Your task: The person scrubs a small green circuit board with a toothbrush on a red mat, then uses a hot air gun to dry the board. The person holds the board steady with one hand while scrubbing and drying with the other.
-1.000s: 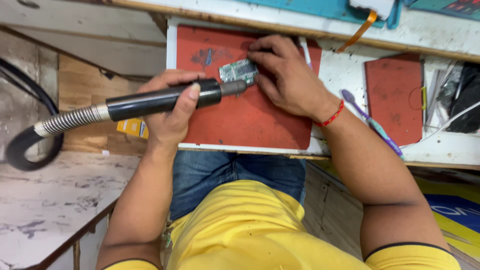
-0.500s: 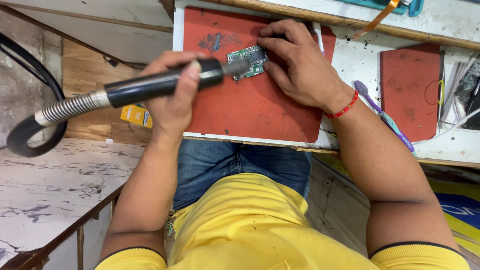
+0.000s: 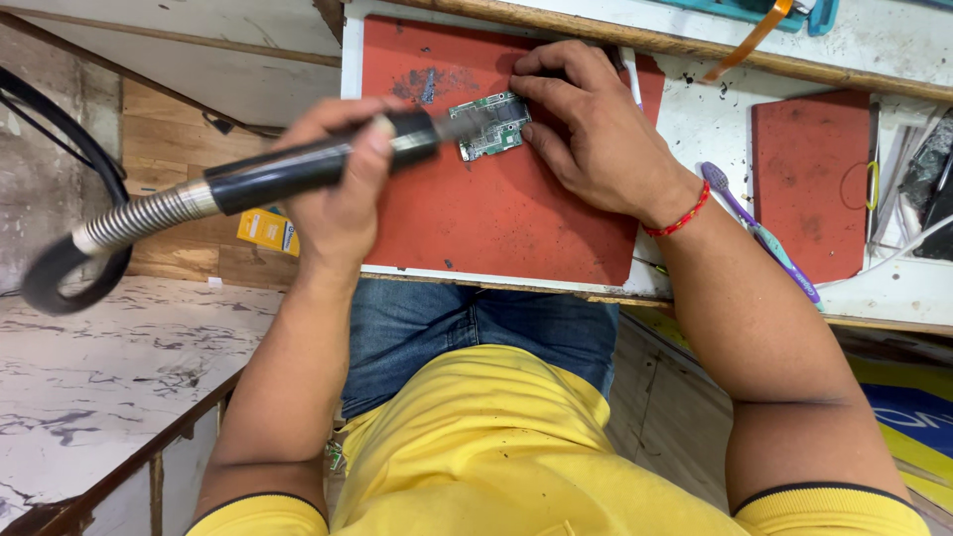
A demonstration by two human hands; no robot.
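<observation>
A white tabletop (image 3: 715, 129) carries a large red work mat (image 3: 496, 218), with a smaller red mat (image 3: 809, 179) well apart at the person's right and a purple toothbrush (image 3: 759, 233) lying between them. The left hand (image 3: 338, 194) has its fingers wrapped tight around a black rotary handpiece (image 3: 318, 167) trailing a stiff coiled metal hose (image 3: 139, 218). The right hand (image 3: 596, 139) rests on the large mat, fingers curled down, pinning a small green circuit board (image 3: 489, 126) by its edge. The board looks light, thin, rigid and fragile, best gripped at its edges. No containers are visible.
</observation>
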